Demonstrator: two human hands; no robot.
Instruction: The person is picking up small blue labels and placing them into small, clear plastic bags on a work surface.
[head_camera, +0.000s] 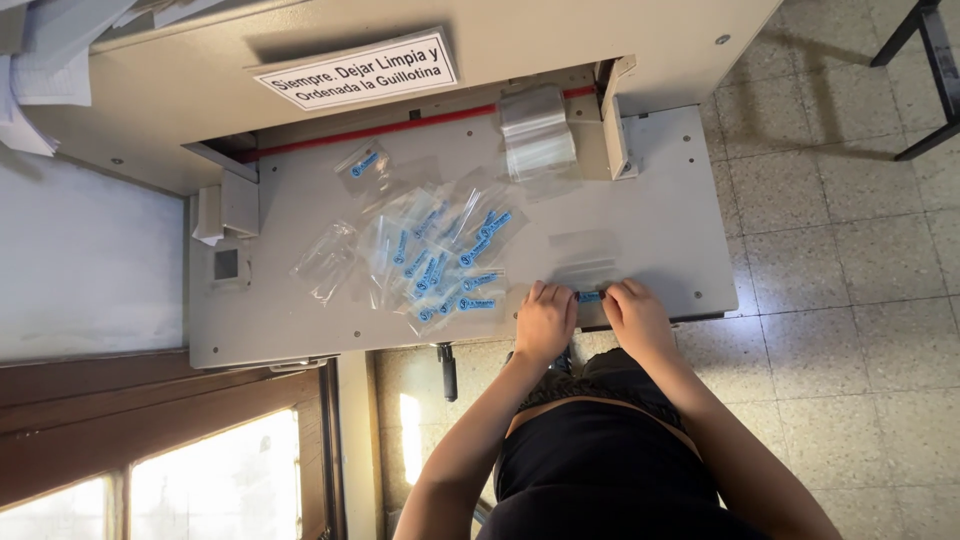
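Clear bag with a blue header lies flat on the grey cutter table, its near edge pinched between my left hand and right hand, fingers curled on it. I judge work midway: a heap of blue-labelled bags sits left of my hands, a clear stack beyond them. Farther off, a white rectangular sign.

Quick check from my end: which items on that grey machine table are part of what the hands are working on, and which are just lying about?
In hand:
left hand
right hand
clear bag with blue strip, pinched between both
pile of blue-printed bags
stack of clear bags

Lying about:
white sign
paper stack
black handle
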